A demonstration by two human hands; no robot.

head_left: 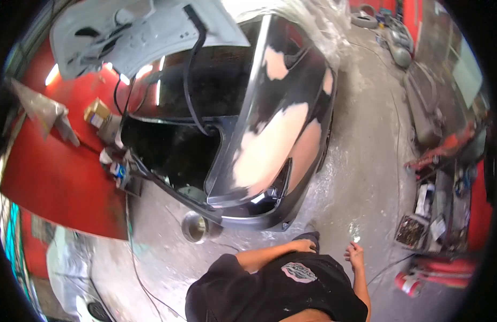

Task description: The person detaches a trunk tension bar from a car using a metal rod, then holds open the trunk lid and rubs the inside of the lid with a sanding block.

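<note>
In front of my body, at the hem of the black T-shirt (253, 284), my left hand (303, 246) hangs with loosely bent fingers. Just beyond it shows a dark shoe or trouser leg (311, 237). Out to the side, over the grey floor, my right hand (355, 256) has its fingers slightly curled and apart, and I see nothing in it. Both hands are clear of the car. Nearest ahead stands a black car body (243, 134) with light pinkish patches (272, 145) on its side panel. Its raised white lid (152, 37) is at upper left.
A round metal container (195, 227) stands below the car's corner. Cables (133, 252) run over the floor at left, near a red panel (66, 188). On the right are a box of small parts (412, 232), red cylinders (441, 271) and a dark bumper-like part (422, 107).
</note>
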